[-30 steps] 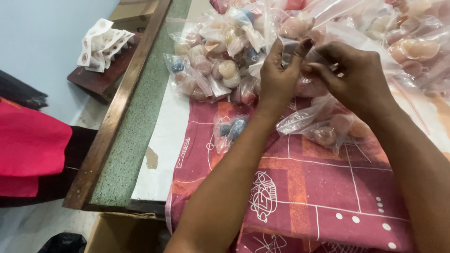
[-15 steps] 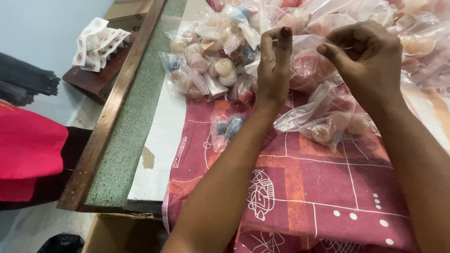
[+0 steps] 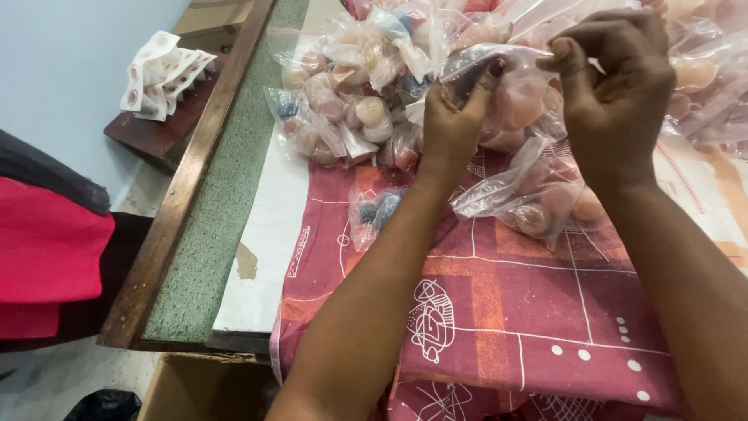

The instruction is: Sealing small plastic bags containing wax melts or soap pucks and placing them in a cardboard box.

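My left hand [image 3: 456, 117] and right hand [image 3: 615, 86] pinch a clear bag of pinkish balls [image 3: 518, 97] by its mouth; a loosened pinch could spill them across the surface [image 3: 265, 242].

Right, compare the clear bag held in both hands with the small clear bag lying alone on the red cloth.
The held clear plastic bag, pinched by the left hand and right hand, is raised and holds pinkish balls. The small clear plastic bag lies untouched on the red patterned cloth and holds bluish balls. Both are transparent.
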